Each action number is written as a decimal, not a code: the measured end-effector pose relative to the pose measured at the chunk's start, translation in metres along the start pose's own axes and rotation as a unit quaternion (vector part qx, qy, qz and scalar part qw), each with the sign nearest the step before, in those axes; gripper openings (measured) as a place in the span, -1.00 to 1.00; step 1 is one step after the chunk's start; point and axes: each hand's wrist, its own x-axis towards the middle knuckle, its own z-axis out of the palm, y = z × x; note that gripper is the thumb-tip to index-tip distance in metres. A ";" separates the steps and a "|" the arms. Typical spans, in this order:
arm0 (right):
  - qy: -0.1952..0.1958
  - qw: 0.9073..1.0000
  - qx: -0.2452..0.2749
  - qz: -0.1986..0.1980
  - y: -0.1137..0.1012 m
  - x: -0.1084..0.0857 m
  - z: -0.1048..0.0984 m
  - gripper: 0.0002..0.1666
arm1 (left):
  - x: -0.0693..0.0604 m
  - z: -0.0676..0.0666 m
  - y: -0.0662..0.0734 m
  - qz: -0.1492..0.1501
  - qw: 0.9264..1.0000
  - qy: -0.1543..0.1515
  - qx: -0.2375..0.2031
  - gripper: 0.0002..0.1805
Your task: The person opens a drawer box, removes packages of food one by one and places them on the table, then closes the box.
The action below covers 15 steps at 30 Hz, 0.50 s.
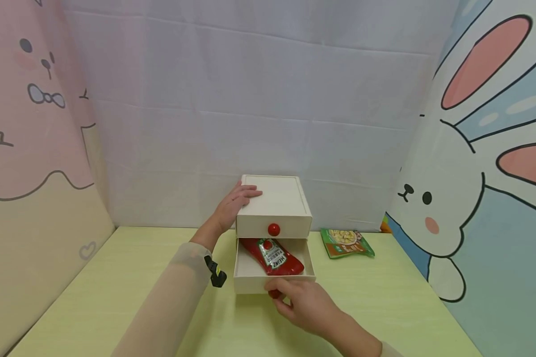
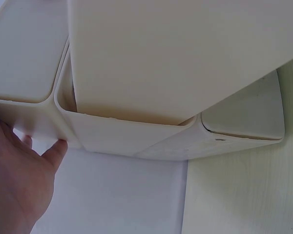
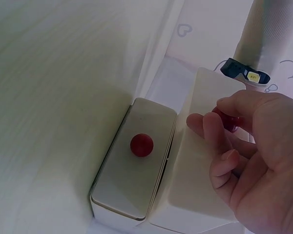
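A small white drawer cabinet [image 1: 279,196] stands at the back of the table. My left hand [image 1: 234,204] rests on its upper left edge, with fingers lying straight across the top. In the left wrist view that hand touches the side wall beside an extended drawer [image 2: 156,63]. With thumb and fingers my right hand [image 1: 304,303] pinches the red round knob [image 3: 228,121] of this pulled-out drawer. Inside it lies a red Heinz ketchup pouch [image 1: 277,260]. The upper drawer [image 1: 254,227] is closed, as is the bottom one [image 3: 132,175], seen in the right wrist view.
A green and brown food packet [image 1: 346,243] lies flat on the table to the right of the cabinet. The pale green table [image 1: 138,287] meets a white cloth backdrop [image 1: 183,148]. Rabbit-printed panels [image 1: 455,198] stand along the right side.
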 end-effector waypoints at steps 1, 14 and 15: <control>-0.002 1.000 0.002 0.001 0.000 0.000 0.000 -0.63 | 0.000 0.000 0.000 0.000 1.000 0.000 0.000 -0.45; -0.009 1.000 0.007 -0.007 -0.004 -0.005 -0.003 -0.64 | 0.000 0.000 -0.001 0.004 1.000 -0.003 -0.006 -0.45; -0.010 1.000 0.007 -0.008 -0.005 -0.005 -0.003 -0.64 | 0.000 0.000 -0.001 0.003 1.000 -0.003 -0.006 -0.45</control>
